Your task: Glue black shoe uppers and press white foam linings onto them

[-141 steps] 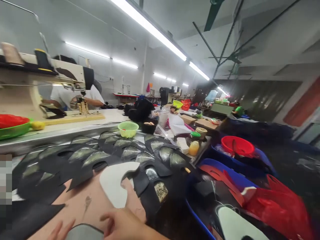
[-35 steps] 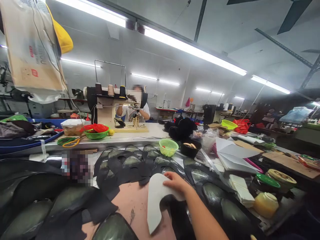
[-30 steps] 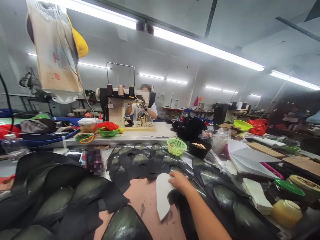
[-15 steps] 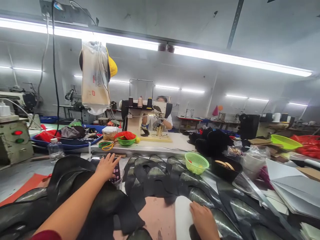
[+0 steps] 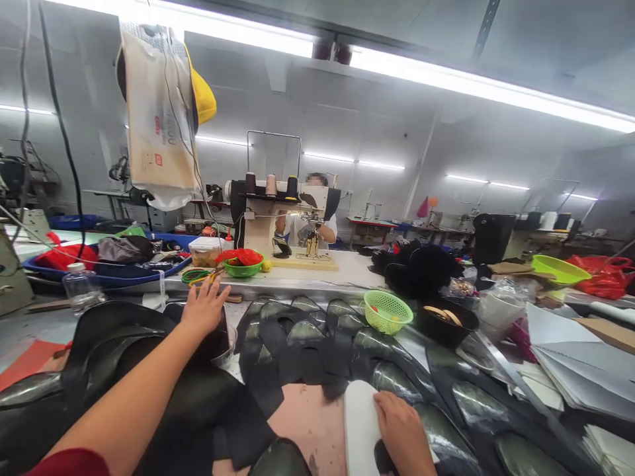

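Cardboard-looking white piece (image 5: 358,426) is the thing to look at here, lying right next to the person's right hand (image 5: 404,430), just on that hand's left. Its long axis runs pretty much straight away from the person, rounded end farthest out, near end cut off by the frame. Right hand is easily the closer one: its fingers bend over the piece's right edge, but can't tell if they're really pinching it or just resting there. Left hand (image 5: 204,307) is way off to the left and farther forward, fingers fanned wide, nothing visibly gripped. There's a dark thing just beside its near side, and no telling if they touch.

Going outward, a pinkish board (image 5: 300,416) shows to the left of the right hand, between the two arms. Black pieces with shiny patches (image 5: 307,357) are fanned out past it, and a pile of black sheets (image 5: 124,360) sits around the left forearm. Ahead of the right hand there's a green basket (image 5: 387,322), then a black bowl (image 5: 449,337) a bit further right. Past both hands, a sewing machine (image 5: 260,231) with someone behind it.
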`<action>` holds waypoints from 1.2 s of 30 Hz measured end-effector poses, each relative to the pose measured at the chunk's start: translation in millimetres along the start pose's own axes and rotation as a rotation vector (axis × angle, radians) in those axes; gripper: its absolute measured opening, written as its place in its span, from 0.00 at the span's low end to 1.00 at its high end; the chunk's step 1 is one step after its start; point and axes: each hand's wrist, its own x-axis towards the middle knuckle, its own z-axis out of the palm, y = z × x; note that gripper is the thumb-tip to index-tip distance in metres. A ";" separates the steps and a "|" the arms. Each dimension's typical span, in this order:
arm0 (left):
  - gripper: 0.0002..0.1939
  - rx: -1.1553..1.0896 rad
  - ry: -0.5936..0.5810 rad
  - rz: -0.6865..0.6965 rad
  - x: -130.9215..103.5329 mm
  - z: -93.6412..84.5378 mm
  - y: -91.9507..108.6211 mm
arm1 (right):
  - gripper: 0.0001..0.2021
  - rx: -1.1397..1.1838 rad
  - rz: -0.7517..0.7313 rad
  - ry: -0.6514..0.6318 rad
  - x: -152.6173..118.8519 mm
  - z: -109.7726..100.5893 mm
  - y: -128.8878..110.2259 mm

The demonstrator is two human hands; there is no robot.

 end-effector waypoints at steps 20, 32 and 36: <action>0.27 -0.539 -0.309 0.587 -111.3 -52.6 254.9 | 0.19 -0.013 0.109 -0.122 14.2 -38.0 -29.5; 0.26 -0.538 -0.310 0.551 -119.0 -46.8 261.5 | 0.19 0.015 -0.085 -0.129 41.9 -33.5 -26.1; 0.25 -0.538 -0.302 0.550 -120.4 -45.3 262.4 | 0.20 0.021 -0.091 -0.118 36.3 -29.6 -25.2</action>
